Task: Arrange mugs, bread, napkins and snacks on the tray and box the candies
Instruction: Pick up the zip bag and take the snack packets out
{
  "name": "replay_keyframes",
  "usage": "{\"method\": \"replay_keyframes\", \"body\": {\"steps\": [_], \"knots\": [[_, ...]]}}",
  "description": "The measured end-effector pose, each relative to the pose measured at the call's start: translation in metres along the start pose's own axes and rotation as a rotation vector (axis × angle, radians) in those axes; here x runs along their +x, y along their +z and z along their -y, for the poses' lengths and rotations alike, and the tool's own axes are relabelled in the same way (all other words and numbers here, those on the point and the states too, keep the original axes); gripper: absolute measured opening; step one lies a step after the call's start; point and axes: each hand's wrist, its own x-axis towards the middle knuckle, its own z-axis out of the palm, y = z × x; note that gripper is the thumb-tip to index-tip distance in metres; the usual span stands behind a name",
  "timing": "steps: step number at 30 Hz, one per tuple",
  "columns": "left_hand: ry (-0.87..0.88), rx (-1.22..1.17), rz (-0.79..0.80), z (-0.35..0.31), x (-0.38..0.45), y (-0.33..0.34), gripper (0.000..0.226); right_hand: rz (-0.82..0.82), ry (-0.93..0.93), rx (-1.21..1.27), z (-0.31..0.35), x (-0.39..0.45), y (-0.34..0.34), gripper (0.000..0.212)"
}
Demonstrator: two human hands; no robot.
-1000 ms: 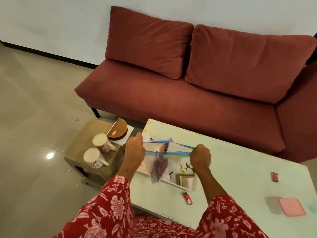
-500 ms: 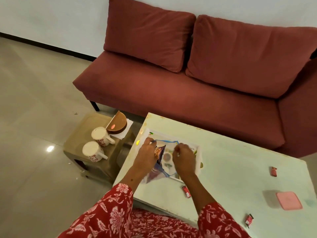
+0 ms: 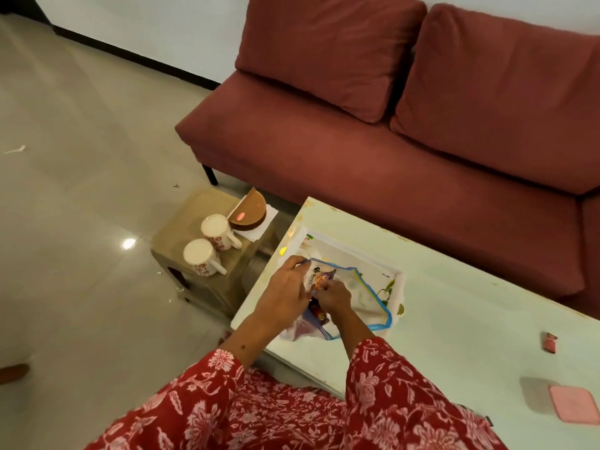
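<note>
A clear plastic zip bag with a blue seal strip lies in the white rectangular tray, which sits at the left end of the pale green table. The left hand pinches the bag's mouth at the tray's left rim, while the right hand, close beside it, pinches a purple and orange snack packet at the bag's opening. A red wrapped candy lies near the table's right edge, with a pink square lid towards the near right corner. Two white floral mugs stand on the brown stool left of the table, beside a half-round brown bread on a white napkin.
</note>
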Motion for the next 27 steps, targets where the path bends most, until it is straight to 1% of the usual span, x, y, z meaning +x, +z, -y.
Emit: {"method": "replay_keyframes", "body": {"steps": [2, 5, 7, 10, 14, 18, 22, 25, 27], "knots": [[0.023, -0.016, -0.019, -0.003, -0.003, -0.003, 0.047, -0.048, 0.055, 0.014, 0.001, 0.004, 0.000, 0.027], [0.054, -0.041, -0.048, -0.007, -0.006, -0.007, 0.044, -0.161, 0.212, 0.101, 0.000, 0.005, -0.004, 0.046], [0.072, -0.066, -0.057, -0.011, -0.007, -0.009, 0.041, -0.153, 0.259, 0.106, -0.002, 0.005, -0.004, 0.051], [0.091, -0.092, -0.062, -0.016, -0.008, -0.012, 0.039, -0.106, 0.293, 0.156, -0.007, 0.005, -0.003, 0.046], [0.081, -0.099, -0.050, -0.018, -0.010, -0.010, 0.038, -0.121, 0.287, 0.172, -0.013, 0.006, -0.005, 0.045], [0.041, -0.103, -0.056, -0.018, -0.011, -0.005, 0.039, -0.211, 0.206, 0.021, -0.008, 0.003, -0.007, 0.037], [0.012, -0.089, -0.091, -0.023, -0.005, -0.001, 0.041, -0.243, 0.020, -0.125, 0.014, -0.010, -0.022, 0.027], [-0.008, -0.085, -0.147, -0.027, 0.003, -0.002, 0.042, -0.289, -0.149, -0.190, 0.033, -0.030, -0.054, 0.020], [-0.028, -0.082, -0.170, -0.029, 0.011, -0.004, 0.042, -0.359, -0.241, -0.163, 0.039, -0.050, -0.085, 0.014]]}}
